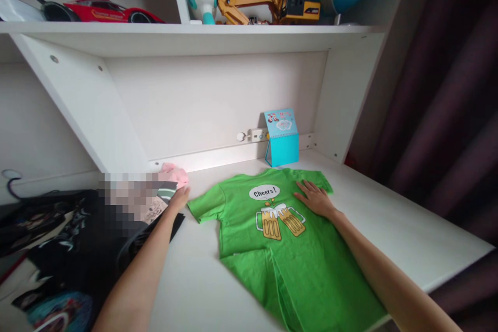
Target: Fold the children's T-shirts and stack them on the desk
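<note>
At far left, a pile of dark clothing (89,244) lies beside the white desk (190,285). At its right edge, a pink cloth (175,172) lies at the far side. The left hand (180,198) is positioned between the pile and the left sleeve of the green T-shirt (280,255); its grip cannot be determined. The shirt lies on the desk, printed side up, collar end far, near portion rumpled. Beyond the collar stands a blue calendar (284,148). The right hand (314,199) rests palm-down on the shirt's far right area, fingers spread, grasping nothing.
</note>
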Demonstrator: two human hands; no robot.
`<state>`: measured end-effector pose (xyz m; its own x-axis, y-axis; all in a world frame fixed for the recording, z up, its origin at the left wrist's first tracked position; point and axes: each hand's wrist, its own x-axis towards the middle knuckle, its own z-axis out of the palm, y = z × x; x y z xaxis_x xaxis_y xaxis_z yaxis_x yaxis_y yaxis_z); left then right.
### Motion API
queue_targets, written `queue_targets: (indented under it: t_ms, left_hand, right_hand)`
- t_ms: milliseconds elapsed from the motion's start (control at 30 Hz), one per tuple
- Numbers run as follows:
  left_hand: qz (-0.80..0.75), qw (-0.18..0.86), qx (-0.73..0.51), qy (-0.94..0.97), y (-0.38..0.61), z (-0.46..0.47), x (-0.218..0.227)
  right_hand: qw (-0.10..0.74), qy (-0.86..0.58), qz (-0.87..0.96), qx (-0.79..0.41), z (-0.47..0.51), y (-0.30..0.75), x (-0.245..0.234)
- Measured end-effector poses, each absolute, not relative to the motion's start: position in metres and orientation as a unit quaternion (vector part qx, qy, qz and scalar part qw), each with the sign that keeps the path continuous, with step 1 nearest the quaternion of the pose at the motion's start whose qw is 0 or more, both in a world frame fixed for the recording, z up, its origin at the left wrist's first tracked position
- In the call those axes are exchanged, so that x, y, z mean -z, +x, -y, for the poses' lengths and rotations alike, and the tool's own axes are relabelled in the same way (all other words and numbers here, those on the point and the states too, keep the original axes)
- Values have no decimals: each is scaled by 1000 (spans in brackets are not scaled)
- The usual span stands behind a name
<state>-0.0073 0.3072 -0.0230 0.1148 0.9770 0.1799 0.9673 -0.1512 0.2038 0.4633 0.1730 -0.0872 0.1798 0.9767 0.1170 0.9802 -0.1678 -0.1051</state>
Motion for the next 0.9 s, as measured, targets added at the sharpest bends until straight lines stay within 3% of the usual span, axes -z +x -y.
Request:
queue_targets:
  t_ms: [133, 467, 733, 900]
  left_hand:
    - [-713, 5, -118, 692, -18, -311, 24]
    - [-599, -5, -173, 782, 50, -257, 55]
    - [-636, -61, -196, 744, 37, -258, 55]
    - [-646, -62, -204, 733, 33, -264, 58]
  right_hand:
    - [75, -772, 631, 14, -168, 479, 86]
    - [54, -770, 635, 14, -168, 486, 84]
    - [27, -781, 621, 60, -149, 437, 28]
    - [123, -592, 781, -155, -77, 313, -6]
